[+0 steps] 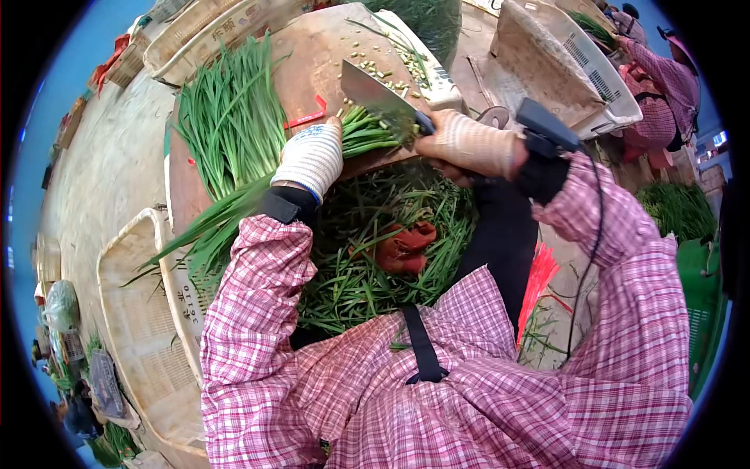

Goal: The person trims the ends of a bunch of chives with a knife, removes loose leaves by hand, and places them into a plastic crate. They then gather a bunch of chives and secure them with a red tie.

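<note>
My left hand, in a striped knit glove, is closed around a bunch of garlic chives. The stem ends point right past my fingers, and the long leaves hang left over the board's edge. In my gloved right hand is the dark handle of a cleaver. Its broad blade slants up and left, overlapping the stem ends in this view. Behind my left hand, a larger pile of garlic chives lies on the wooden board. A red tie rests beside that pile.
Small cut stem pieces are scattered at the board's far side. Loose leaves and a red-brown object lie below the board, before my lap. Plastic crates stand at left, behind and at right. Another person is at far right.
</note>
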Available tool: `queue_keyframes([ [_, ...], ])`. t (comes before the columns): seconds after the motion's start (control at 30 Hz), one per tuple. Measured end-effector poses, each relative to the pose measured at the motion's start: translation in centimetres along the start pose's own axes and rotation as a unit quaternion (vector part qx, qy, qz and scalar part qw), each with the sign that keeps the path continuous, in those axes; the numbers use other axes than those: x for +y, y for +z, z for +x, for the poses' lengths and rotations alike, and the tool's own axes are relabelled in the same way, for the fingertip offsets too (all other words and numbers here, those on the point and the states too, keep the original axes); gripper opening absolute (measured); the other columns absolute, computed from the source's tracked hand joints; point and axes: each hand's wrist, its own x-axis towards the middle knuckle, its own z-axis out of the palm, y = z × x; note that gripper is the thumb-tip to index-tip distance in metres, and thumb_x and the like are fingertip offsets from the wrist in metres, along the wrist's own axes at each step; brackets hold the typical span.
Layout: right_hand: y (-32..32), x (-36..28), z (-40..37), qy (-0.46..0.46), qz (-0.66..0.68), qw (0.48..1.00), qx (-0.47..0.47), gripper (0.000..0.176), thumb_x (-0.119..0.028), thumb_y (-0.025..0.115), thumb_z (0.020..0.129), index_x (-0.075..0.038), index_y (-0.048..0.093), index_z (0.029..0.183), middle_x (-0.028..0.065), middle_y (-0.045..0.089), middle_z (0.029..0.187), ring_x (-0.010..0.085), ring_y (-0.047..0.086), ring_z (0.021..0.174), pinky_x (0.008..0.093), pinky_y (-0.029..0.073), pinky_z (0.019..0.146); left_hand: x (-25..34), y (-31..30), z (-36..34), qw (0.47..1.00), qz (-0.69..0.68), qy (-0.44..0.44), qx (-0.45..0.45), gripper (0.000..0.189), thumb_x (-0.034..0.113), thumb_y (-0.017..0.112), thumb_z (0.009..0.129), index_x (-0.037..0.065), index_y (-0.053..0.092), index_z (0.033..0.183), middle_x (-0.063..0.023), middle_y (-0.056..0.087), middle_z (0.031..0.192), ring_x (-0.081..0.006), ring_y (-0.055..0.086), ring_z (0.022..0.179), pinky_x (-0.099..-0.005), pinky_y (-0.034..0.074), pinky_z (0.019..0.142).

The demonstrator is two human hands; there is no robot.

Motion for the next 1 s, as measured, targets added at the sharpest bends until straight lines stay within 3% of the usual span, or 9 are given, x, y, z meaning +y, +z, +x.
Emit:
queue_keyframes([
  [0.17,1.1,0.1,2.2,-0.071,-0.207,0.973,0.074,0.026,-0.016,0.059,0.09,-0.003,0.054,0.113,0.0113,0.056,0.07,0.0206,0.056,0.056,0.0359,0.045,0.049,1.3,1.2,-0.5,0.999,-0.021,0.019,0.019,0.029,0.003,0.053,0.092,0.0,0.062,0.12,-0.0272,0.07,0.112,-0.0405,0.069,0.107,-0.0506,0.055,0.09],
  [0.27,3.7,3.7,6.4,-0.284,-0.43,0.817,0.26,0.021,-0.011,0.059,0.085,0.009,0.062,0.088,0.0259,0.061,0.075,0.0373,0.061,0.078,0.0461,0.047,0.072,1.0,2.2,-2.2,0.999,-0.029,0.011,0.017,0.029,0.004,0.055,0.087,0.0,0.062,0.115,-0.0274,0.07,0.108,-0.0412,0.069,0.104,-0.0489,0.054,0.091],
  [0.37,3.4,8.0,10.8,-0.402,-0.445,0.7,0.388,0.033,-0.018,0.054,0.091,0.014,0.063,0.092,0.0325,0.061,0.07,0.0431,0.065,0.065,0.0494,0.051,0.063,0.7,-1.2,-4.6,0.997,-0.08,0.017,0.002,0.04,0.005,0.06,0.078,-0.003,0.061,0.118,-0.0284,0.07,0.107,-0.0419,0.067,0.105,-0.0459,0.053,0.092],
  [0.43,3.2,2.6,5.3,-0.293,-0.246,0.886,0.263,0.039,-0.025,0.056,0.092,0.013,0.064,0.094,0.0352,0.062,0.074,0.0469,0.066,0.072,0.0507,0.052,0.069,0.0,-5.1,-8.9,0.987,-0.159,0.014,0.011,0.052,0.005,0.063,0.075,-0.003,0.059,0.126,-0.0284,0.069,0.109,-0.0426,0.066,0.106,-0.0437,0.053,0.091],
  [0.47,2.0,2.4,5.2,-0.294,-0.248,0.891,0.241,0.036,-0.022,0.066,0.084,0.009,0.06,0.101,0.0342,0.065,0.095,0.0444,0.067,0.091,0.0466,0.052,0.083,-1.0,-7.0,-10.9,0.978,-0.205,0.024,-0.004,0.056,0.005,0.066,0.073,-0.002,0.059,0.128,-0.0258,0.071,0.107,-0.0382,0.068,0.104,-0.0414,0.052,0.09],
  [0.63,-5.1,0.0,7.4,-0.239,-0.276,0.897,0.248,0.033,-0.022,0.064,0.084,0.004,0.062,0.104,0.0274,0.068,0.082,0.0408,0.07,0.078,0.0468,0.055,0.071,-5.2,-16.4,-19.7,0.918,-0.38,-0.079,-0.086,0.051,0.002,0.073,0.074,0.001,0.064,0.125,-0.0022,0.069,0.094,-0.0092,0.059,0.087,-0.028,0.05,0.081],
  [0.67,-5.6,-2.3,6.5,-0.132,-0.246,0.935,0.216,0.03,-0.022,0.064,0.084,0.002,0.064,0.102,0.0254,0.069,0.081,0.0398,0.07,0.075,0.0471,0.056,0.068,-5.9,-18.1,-21.1,0.91,-0.389,-0.104,-0.095,0.05,0.001,0.073,0.075,0.002,0.065,0.124,-0.0008,0.069,0.093,-0.0085,0.06,0.085,-0.0268,0.05,0.078],
  [0.77,-8.8,-0.7,14.6,-0.236,-0.386,0.85,0.268,0.032,-0.022,0.064,0.084,0.002,0.067,0.106,0.0229,0.07,0.078,0.0374,0.071,0.071,0.0482,0.056,0.065,-6.8,-22.8,-24.4,0.914,-0.356,-0.171,-0.095,0.051,0.001,0.074,0.074,0.003,0.066,0.124,-0.0009,0.07,0.089,-0.0091,0.063,0.078,-0.0258,0.051,0.07],
  [1.0,-9.4,0.6,12.0,-0.201,-0.356,0.909,0.08,0.032,-0.02,0.062,0.082,0.0,0.066,0.108,0.017,0.068,0.073,0.0259,0.068,0.065,0.0397,0.053,0.061,-8.1,-19.3,-29.9,0.797,-0.517,-0.283,-0.131,0.072,-0.003,0.079,0.067,0.002,0.057,0.135,-0.0072,0.07,0.095,-0.0158,0.067,0.082,-0.0301,0.055,0.074],
])
